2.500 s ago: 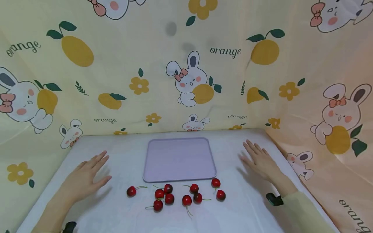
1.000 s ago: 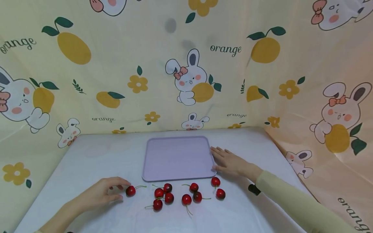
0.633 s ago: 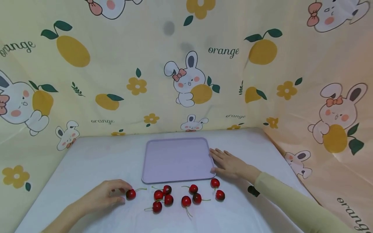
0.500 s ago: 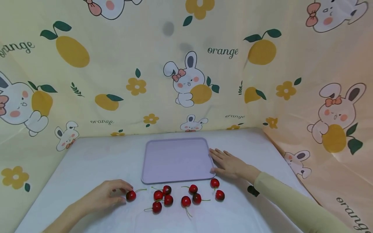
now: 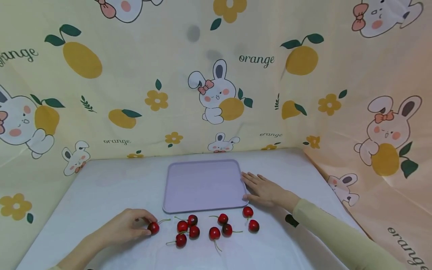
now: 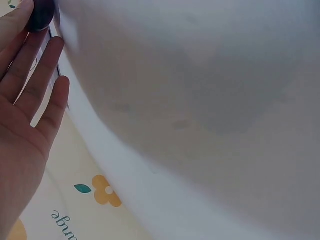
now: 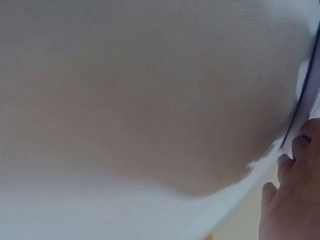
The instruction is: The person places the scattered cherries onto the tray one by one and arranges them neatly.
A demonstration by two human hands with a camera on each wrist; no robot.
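Observation:
My left hand (image 5: pixel 124 228) pinches the leftmost dark red cherry (image 5: pixel 153 228) between thumb and index finger, its green stem pointing right. In the left wrist view the same cherry (image 6: pixel 42 15) shows dark between the digits at the top corner, while the other fingers (image 6: pixel 52 107) stretch away from it. My right hand (image 5: pixel 266 190) lies with straight fingers against the right edge of a shallow lilac tray (image 5: pixel 202 185). That hand (image 7: pixel 295 185) also meets the tray's rim (image 7: pixel 304 100) in the right wrist view. Nothing lies on the tray.
Several more cherries lie in front of the tray: a cluster (image 5: pixel 182 226) at centre left, three (image 5: pixel 214 233) near the middle and two (image 5: pixel 254 225) by the tray's right corner. A printed cloth (image 5: pixel 168 75) closes off the back and sides of the white table (image 5: pixel 118 180).
Both hands came inward from the table's sides. The right settled against the tray's edge; the left reached the leftmost cherry and has closed thumb and index finger on it.

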